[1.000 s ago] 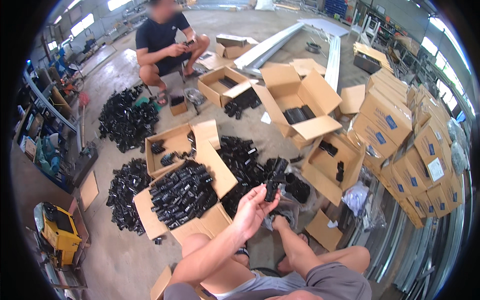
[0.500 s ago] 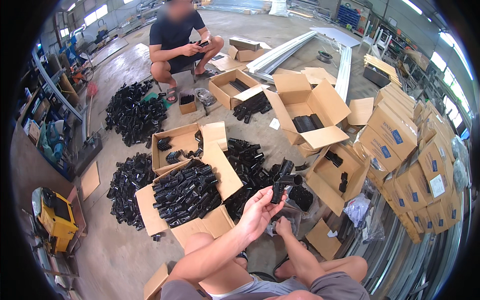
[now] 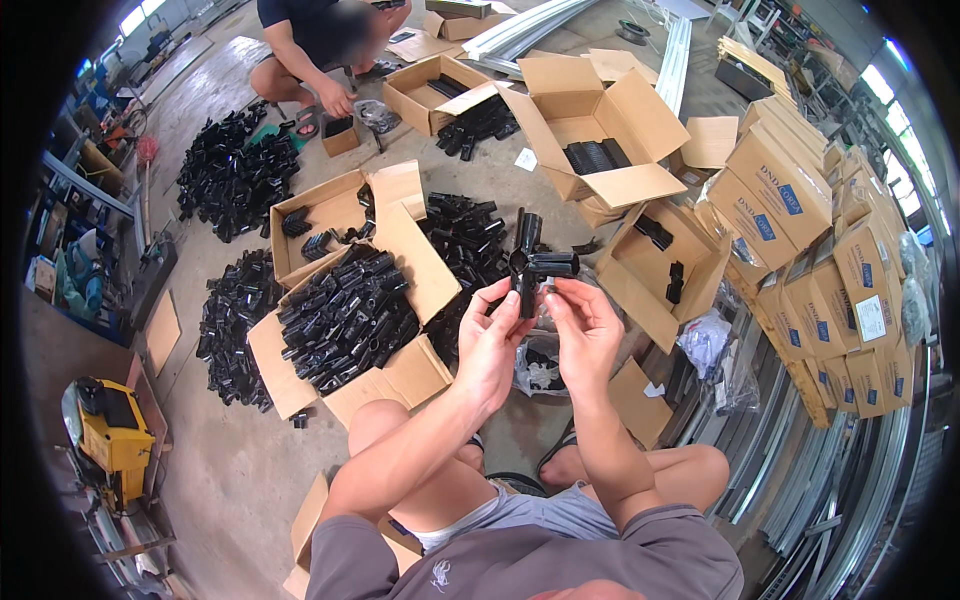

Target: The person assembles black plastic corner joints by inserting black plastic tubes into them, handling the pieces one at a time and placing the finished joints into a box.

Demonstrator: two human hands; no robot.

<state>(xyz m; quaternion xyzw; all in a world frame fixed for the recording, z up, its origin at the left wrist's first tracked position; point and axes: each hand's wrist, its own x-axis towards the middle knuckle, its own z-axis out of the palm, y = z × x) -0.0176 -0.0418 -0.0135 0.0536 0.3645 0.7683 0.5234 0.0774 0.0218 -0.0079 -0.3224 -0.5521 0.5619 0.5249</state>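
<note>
A black branched pipe joint (image 3: 526, 262) is held up in front of me, one tube pointing up and another to the right. My left hand (image 3: 492, 335) pinches its lower tube between thumb and fingers. Close beside that tube, my right hand (image 3: 583, 325) has its thumb and fingertips pressed together; whatever small thing they hold is too small to make out. Below the hands, a clear plastic bag (image 3: 541, 372) with small pieces lies by my feet, partly hidden. Behind the joint is a heap of black pipe joints (image 3: 462, 240).
To the left, an open carton (image 3: 385, 385) overflows with black joints, beside further heaps (image 3: 240, 320). Another open carton (image 3: 650, 285) stands at right, near stacked sealed boxes (image 3: 770, 200) and long metal profiles (image 3: 800, 480). A co-worker (image 3: 320, 50) sits at the far left by a small box (image 3: 341, 138).
My right hand has risen from the plastic bag to the joint in my left hand. The view has tipped downward, and the co-worker now reaches down to the small box.
</note>
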